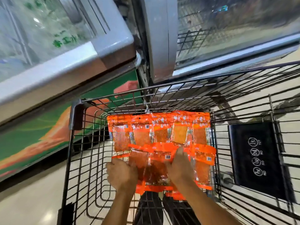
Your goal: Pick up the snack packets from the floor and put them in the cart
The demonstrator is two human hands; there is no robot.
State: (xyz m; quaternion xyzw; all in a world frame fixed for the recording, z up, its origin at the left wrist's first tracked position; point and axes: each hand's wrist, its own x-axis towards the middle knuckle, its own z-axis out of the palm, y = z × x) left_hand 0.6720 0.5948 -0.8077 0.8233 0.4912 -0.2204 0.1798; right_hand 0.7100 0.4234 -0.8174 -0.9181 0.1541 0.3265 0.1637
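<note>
Snack packets [159, 133] lie in cart [178, 88]; both hands' fingers [180, 151] press them; print unreadable

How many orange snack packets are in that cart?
About 9: five in the far row, roughly four in the near row under both hands. They overlap, so more may be hidden.

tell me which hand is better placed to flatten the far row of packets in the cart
Right, probably. The right hand already reaches up to the far row of packets; the left hand sits nearer, at the near row's left edge.
</note>
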